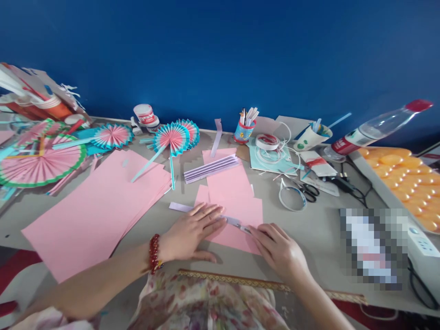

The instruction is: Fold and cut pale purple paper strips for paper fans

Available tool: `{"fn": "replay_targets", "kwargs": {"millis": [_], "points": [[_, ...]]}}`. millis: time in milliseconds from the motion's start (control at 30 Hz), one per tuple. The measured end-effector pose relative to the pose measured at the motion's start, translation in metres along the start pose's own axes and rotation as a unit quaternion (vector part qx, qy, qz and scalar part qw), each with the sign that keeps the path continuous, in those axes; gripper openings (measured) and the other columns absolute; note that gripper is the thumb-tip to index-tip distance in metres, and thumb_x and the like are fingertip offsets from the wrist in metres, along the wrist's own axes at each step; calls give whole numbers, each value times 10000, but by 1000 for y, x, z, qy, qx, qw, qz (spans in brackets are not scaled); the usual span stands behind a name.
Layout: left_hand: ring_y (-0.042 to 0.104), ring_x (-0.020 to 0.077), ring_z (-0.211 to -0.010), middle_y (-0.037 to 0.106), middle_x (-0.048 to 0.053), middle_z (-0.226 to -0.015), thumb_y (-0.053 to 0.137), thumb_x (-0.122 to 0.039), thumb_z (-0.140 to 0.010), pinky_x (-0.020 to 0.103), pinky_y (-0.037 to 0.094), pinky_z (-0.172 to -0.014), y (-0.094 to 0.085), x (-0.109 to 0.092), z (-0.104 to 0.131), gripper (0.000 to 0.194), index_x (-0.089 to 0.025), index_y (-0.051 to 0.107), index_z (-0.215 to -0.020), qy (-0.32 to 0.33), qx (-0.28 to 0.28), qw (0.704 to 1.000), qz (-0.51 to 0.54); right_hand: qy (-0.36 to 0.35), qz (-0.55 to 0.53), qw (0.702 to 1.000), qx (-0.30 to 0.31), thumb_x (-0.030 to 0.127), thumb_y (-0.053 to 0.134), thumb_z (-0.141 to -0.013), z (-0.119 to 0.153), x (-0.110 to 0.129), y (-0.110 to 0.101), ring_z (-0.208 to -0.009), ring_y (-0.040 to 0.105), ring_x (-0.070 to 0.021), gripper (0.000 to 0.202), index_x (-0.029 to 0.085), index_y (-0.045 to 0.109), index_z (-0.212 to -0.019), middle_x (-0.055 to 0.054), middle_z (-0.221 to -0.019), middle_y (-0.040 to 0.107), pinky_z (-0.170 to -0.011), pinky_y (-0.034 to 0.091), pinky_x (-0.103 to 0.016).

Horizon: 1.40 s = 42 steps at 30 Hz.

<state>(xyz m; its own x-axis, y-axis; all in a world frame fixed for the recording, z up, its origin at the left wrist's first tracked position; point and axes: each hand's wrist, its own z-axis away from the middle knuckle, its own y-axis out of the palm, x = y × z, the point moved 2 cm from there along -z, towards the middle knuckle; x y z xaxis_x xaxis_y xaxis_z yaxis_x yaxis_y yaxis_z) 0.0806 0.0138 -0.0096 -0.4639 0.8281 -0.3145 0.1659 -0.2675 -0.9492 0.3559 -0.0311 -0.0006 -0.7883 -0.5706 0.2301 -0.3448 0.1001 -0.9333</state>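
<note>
Lying crosswise before the person, the lilac paper strip (180,207) runs mainly left to right, its left end a little farther from the body and its right end slanting slightly nearer. The left hand (194,231) rests over its middle, palm down, the fingers close together and reaching rightward while the thumb stands apart on the near side; this hand grips nothing, but presses flat on the strip. A short length shows beyond the fingers on the left, and another emerges past the fingertips on the right. There a slim cutter-like tool (244,228) almost carries on the same line, sloping toward the body as it meets the right hand (283,252). That hand has its thumb and fingers closed on the tool's near end, and sits to the right of the strip and somewhat nearer the body, so the left hand is the nearer of the two to the strip. Whether the tool's tip touches the paper is too small to tell. Under the strip's right part lies a pink sheet (245,208) on the tabletop (323,229). Beyond the left hand, a pleated lilac paper (211,168) tilts upward to the right, against the strip's slant. Scissors (312,192) lie farther off to the right.
</note>
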Motion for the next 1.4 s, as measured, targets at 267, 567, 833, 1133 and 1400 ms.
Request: {"fn": "replay_targets", "kwargs": {"millis": [267,567,833,1133,1400], "points": [[109,313,-1533,147,136,-1652,411,-784,-886,504,80,-1241,0,-1,0,939,-186,223,-1585,-2,1,1000,3,-9,-13,1000,6,176,414,-1019,0,-1,0,-853,594,-181,302,137,674,-1168,-85,-942,661,-748,497,-281],[106,314,-1533,145,137,-1653,382,-791,-890,505,83,-1239,-2,-1,-1,941,-176,222,-1584,-4,10,1000,-4,-4,-12,1000,0,174,403,-1017,-3,6,1,-850,604,-179,310,144,681,-1151,-83,-938,666,-747,504,-278],[128,313,-1530,167,146,-1646,391,-780,-896,501,90,-1241,-1,-1,0,939,-154,235,-1579,-2,-3,1000,-9,2,-18,1000,0,163,438,-1005,3,4,1,-862,595,-184,291,143,667,-1183,-84,-961,656,-766,497,-291],[135,294,-1530,173,147,-1646,345,-790,-899,485,94,-1246,2,0,0,1000,-111,118,-1597,-2,-10,1000,-26,19,-3,1000,-14,178,426,-996,-1,2,2,-843,606,-185,314,169,684,-1176,-85,-949,661,-750,512,-290],[144,292,-1526,172,139,-1648,336,-799,-892,471,84,-1247,1,0,0,1025,-112,56,-1601,-2,-8,1000,-23,-1,7,1000,-29,169,411,-982,-13,17,9,-817,616,-172,333,170,703,-1141,-81,-905,658,-725,524,-267]]}}
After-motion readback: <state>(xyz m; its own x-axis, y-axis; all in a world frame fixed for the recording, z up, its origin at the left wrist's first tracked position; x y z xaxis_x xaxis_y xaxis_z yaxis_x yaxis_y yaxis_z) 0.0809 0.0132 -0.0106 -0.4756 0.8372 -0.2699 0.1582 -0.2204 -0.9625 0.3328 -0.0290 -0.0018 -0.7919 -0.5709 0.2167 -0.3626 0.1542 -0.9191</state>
